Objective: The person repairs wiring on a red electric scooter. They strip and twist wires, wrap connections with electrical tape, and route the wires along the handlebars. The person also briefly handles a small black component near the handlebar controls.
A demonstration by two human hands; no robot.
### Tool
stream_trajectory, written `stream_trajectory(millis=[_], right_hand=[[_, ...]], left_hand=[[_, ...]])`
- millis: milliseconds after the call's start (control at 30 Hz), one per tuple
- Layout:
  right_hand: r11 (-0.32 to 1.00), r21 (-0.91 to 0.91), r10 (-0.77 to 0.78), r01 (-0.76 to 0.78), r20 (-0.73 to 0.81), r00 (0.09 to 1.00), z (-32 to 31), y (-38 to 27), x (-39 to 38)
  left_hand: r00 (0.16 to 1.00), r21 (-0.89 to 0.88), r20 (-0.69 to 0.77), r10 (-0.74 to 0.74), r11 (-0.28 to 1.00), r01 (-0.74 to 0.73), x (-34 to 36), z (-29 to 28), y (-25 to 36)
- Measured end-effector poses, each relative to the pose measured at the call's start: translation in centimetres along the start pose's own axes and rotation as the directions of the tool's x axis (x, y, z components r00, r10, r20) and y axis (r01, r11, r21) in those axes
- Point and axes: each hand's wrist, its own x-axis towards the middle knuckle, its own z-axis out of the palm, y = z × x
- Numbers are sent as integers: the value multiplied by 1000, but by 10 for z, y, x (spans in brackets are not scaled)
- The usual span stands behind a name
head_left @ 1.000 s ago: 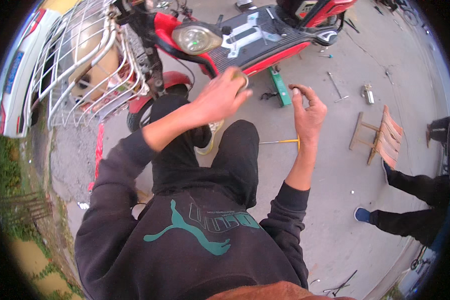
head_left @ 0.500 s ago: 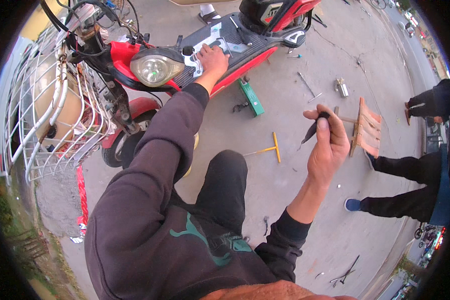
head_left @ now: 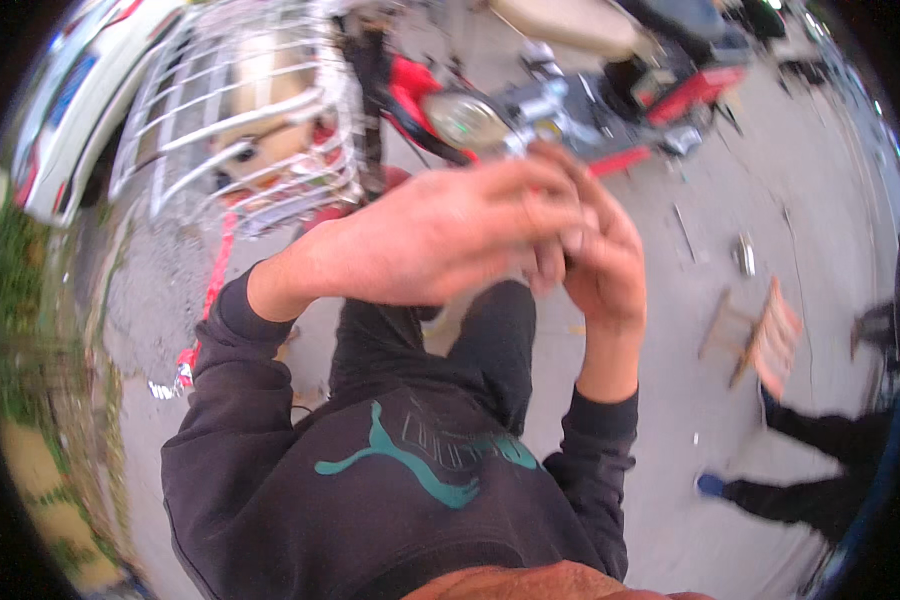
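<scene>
Head view: the left hand (head_left: 440,235) and right hand (head_left: 612,262) meet, fingers curled and blurred; whether they grip anything, I cannot tell. Beyond stands a red scooter (head_left: 622,160), a white wire basket (head_left: 322,105) leftward, a wooden stool (head_left: 774,335) rightward.

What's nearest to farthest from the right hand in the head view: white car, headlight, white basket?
From the right hand:
1. Headlight, ahead and left
2. White basket, further left
3. White car, beyond it, far left
</scene>
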Motion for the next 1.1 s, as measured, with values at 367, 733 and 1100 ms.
stream_trajectory(millis=[367, 733, 1100], right_hand=[[882, -459, 275, -108, 315, 908, 56, 3, 48], [890, -451, 55, -76, -59, 997, 63, 14, 65], [748, -660, -146, -75, -273, 951, 26, -10, 104]], left_hand=[[955, 364, 81, -284, 901, 237, -29, -80, 81], [812, 92, -274, -515, 827, 555, -30, -69, 18], [742, 250, -613, -271, 825, 507, -28, -43, -18]])
